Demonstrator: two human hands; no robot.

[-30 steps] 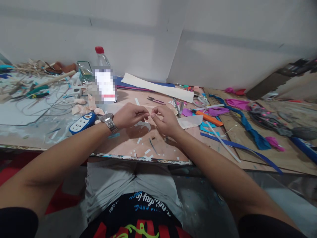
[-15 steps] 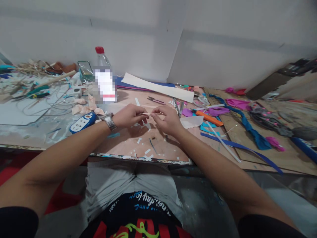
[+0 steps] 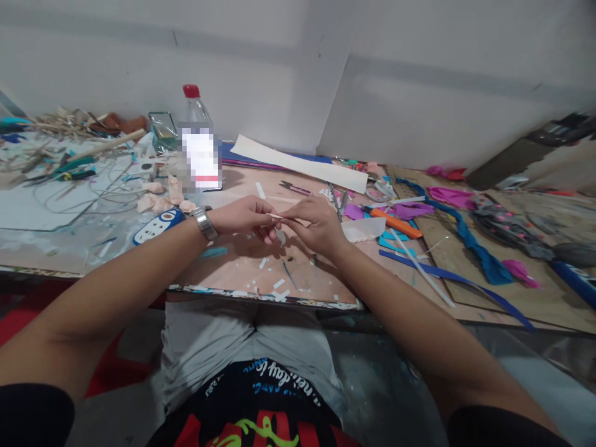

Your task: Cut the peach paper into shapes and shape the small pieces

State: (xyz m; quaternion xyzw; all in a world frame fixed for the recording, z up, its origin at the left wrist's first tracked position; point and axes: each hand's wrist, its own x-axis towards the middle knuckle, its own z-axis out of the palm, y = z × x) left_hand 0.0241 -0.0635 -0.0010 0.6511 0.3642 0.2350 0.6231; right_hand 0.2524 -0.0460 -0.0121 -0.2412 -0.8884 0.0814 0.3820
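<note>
Over the middle of the worktable (image 3: 242, 261), my left hand (image 3: 249, 218) and my right hand (image 3: 316, 225) meet at the fingertips. Between them is a thin, pale strip (image 3: 275, 216), pinched from both sides; its material is too small to make out. A small whitish piece (image 3: 280, 237) shows just below the fingers. White paper scraps (image 3: 278, 284) lie on the wood under my hands. Close to my right hand rests a piece of white paper (image 3: 365, 230), with an orange utility knife (image 3: 395, 223) beyond it. Small snips (image 3: 294, 188) lie behind my hands.
A blue-and-white power strip (image 3: 158, 226) sits by my left forearm. Behind it stand a red-capped bottle (image 3: 192, 93) and a lit phone (image 3: 201, 158). Pliers (image 3: 69, 169) and sticks lie at left. Blue strips (image 3: 459, 279) and crumpled blue paper (image 3: 470, 242) spread at right.
My fingertips have drawn closer together around the pale strip, the right ones reaching further left. The whole view has shifted slightly; the table's objects look unmoved.
</note>
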